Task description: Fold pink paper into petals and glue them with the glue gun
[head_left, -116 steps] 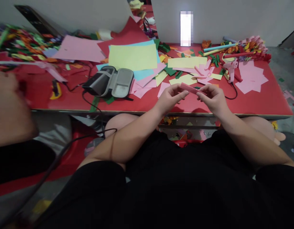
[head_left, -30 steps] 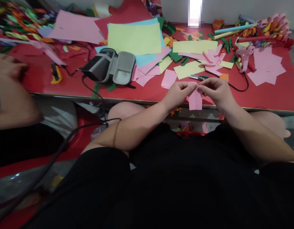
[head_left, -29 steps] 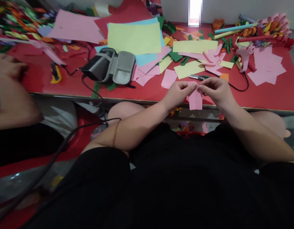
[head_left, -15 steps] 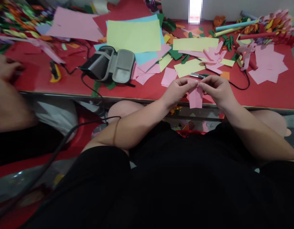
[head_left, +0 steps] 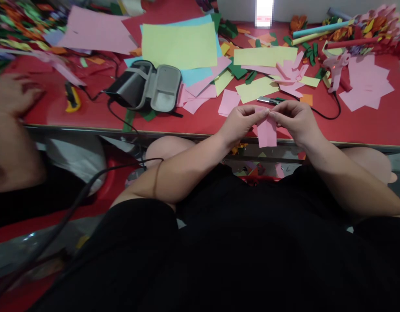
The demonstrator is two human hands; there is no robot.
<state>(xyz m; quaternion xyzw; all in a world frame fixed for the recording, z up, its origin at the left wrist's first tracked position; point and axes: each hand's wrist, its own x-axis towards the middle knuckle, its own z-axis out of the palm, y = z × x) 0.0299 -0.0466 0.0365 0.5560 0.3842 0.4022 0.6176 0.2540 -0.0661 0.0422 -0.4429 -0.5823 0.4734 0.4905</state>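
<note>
A small pink paper piece (head_left: 267, 133) hangs between my hands at the table's front edge, a crease running down its middle. My left hand (head_left: 243, 123) pinches its top edge from the left with thumb and finger. From the other side, my right hand (head_left: 294, 121) pinches the same edge, the fingertips of both hands nearly touching. Just beyond my fingers a metal-bladed tool (head_left: 268, 100) lies on the red table (head_left: 200, 125); its handle is partly hidden. Close by on the left sit cut pink rectangles (head_left: 229, 103).
Pink glue gun (head_left: 335, 69) with a cord stands at right, beside pink sheets (head_left: 367, 82). An open black case (head_left: 165, 89), a yellow cutter (head_left: 72, 97) and yellow paper (head_left: 178, 45) lie leftward. A co-worker's hand (head_left: 17, 93) rests at far left.
The co-worker's hand at far left has shifted right and spread its fingers. The view has tilted slightly. My hands keep their pinch, and the pink paper piece shows slightly wider.
</note>
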